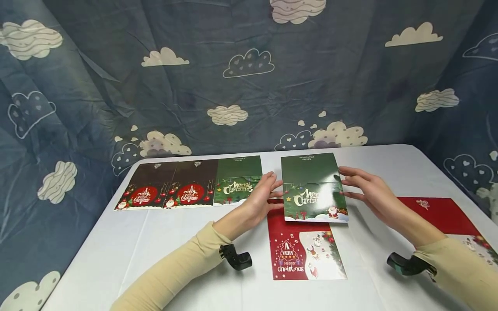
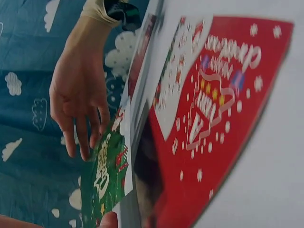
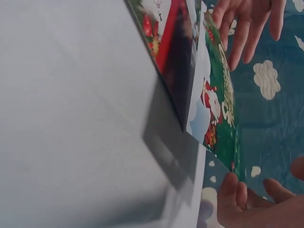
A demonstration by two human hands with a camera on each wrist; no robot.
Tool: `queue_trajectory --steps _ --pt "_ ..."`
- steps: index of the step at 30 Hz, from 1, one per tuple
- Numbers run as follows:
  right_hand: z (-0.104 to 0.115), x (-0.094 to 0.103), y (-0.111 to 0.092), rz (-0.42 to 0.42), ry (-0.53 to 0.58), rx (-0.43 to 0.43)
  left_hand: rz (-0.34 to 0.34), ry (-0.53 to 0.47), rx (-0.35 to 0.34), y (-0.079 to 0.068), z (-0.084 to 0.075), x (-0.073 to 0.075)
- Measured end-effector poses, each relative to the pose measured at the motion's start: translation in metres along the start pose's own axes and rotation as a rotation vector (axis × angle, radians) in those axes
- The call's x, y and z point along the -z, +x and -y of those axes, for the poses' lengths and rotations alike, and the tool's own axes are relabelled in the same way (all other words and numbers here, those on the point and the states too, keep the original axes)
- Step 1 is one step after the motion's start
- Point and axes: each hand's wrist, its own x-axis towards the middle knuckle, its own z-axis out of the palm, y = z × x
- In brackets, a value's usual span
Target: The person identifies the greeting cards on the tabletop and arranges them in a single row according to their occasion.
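Left grip (image 1: pixel 260 199) and right grip (image 1: pixel 373 192), both wide with fingers extended, flank a green Christmas card (image 1: pixel 311 170) over the middle of the white-covered bench (image 1: pixel 155 235), toward its far edge. Fingertips meet the card at its two side edges, and the right wrist view shows the card raised, its shadow falling on the white cover. Unfolded, with a crease across the middle, it shows a plain green far panel and a near panel printed with "Merry Christmas" and a Santa. Beneath its near end lies a red card (image 1: pixel 303 255), partly covered and reaching toward the bench's near edge, where a lettered tree and white figures stay in plain view. Near the bench's far left corner, two dark cards (image 1: pixel 192 185) and a second green card (image 1: pixel 237 168) form a row, edge beside edge. Another red card (image 1: pixel 428 207) lies by the bench's right edge, partly hidden behind the right forearm. Cream sleeves (image 1: pixel 183 263) cover both forearms, and a black device (image 1: pixel 235 258) sits at each wrist. Behind the bench's far edge hangs a blue-grey cloth (image 1: pixel 311 65) printed with pale clouds.
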Motion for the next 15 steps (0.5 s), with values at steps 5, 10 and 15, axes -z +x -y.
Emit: queue_trajectory --steps 5,10,15 --pt "0.004 -0.009 0.012 0.004 0.001 0.012 0.002 0.011 -0.015 0.006 -0.004 0.012" --pt "0.007 -0.015 0.028 0.036 0.053 0.012 -0.034 0.025 -0.036 0.016 -0.008 0.026" --pt "0.009 -0.018 0.046 0.068 0.114 0.006 -0.067 0.037 -0.051 0.027 -0.012 0.037"
